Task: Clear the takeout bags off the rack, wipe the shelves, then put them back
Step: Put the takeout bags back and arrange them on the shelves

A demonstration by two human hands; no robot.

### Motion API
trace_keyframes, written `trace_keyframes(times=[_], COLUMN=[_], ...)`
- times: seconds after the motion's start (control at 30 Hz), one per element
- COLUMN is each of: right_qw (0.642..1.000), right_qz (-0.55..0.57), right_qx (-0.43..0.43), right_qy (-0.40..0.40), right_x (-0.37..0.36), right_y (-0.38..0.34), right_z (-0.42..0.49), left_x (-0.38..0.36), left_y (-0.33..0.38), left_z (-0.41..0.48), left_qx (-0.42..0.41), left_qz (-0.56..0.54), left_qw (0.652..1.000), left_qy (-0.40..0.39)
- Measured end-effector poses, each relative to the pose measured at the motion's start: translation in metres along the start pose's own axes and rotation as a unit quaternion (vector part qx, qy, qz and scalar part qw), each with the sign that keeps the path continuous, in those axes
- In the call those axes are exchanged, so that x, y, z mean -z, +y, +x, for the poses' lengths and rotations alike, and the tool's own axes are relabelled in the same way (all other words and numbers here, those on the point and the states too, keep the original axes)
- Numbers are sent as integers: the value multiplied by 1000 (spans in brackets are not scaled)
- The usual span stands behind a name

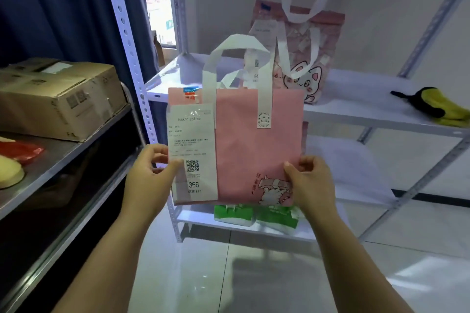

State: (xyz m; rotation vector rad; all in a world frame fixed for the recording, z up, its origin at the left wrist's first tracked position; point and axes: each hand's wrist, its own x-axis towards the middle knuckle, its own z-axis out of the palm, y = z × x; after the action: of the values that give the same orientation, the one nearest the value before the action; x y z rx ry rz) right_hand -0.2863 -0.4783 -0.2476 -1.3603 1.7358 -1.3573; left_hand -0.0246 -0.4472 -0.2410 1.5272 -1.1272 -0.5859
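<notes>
Holding a flat pink bag (pixel 254 150) upright in mid-air before the white rack (pixel 368 112), fingers of the left hand (pixel 150 178) and right hand (pixel 312 185) pinched on its lower edges. Best kept level, with the loose handles clear of the shelf edge. Pale pink, white handles, printed receipt (pixel 193 150) on the front, cartoon cat at one corner. Behind it, a second bag (pixel 300 58) standing on the shelf

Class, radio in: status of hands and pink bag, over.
Left grip, right grip: both pinch pink fabric takeout bag, lower sides. Bag held up before white metal rack. Cat-print bag stands on shelf behind.
</notes>
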Motion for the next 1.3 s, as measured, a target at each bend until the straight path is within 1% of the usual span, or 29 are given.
trace_keyframes(times=[0.17, 0.33, 0.47, 0.6, 0.7, 0.8, 1.0, 1.13, 1.3], right_qw=[996, 982, 970, 960, 952, 949, 947, 947, 946], right_qz=[-39, -72, -92, -121, -140, -158, -167, -163, -153], right_qx=[-66, -136, -183, -217, -241, -249, -267, -275, -285], right_qy=[53, 107, 129, 132, 124, 109, 55, 35, 8], right_x=[33, 67, 92, 120, 141, 161, 197, 212, 219], right_y=[35, 70, 98, 121, 139, 160, 205, 234, 267], right_z=[-15, -32, -38, -33, -15, 12, 90, 138, 183], left_x=[-39, -85, -126, -172, -214, -258, -346, -397, -443], left_y=[-12, -22, -34, -38, -34, -28, -19, -20, -30], left_z=[-3, -19, -33, -45, -47, -48, -45, -41, -29], left_qx=[48, 73, 100, 111, 111, 124, 151, 167, 170], left_qz=[-23, -23, -15, 6, 22, 8, 25, 26, 35], left_qw=[992, 971, 947, 927, 922, 918, 922, 919, 916], left_qy=[-113, -228, -304, -357, -371, -376, -357, -356, -362])
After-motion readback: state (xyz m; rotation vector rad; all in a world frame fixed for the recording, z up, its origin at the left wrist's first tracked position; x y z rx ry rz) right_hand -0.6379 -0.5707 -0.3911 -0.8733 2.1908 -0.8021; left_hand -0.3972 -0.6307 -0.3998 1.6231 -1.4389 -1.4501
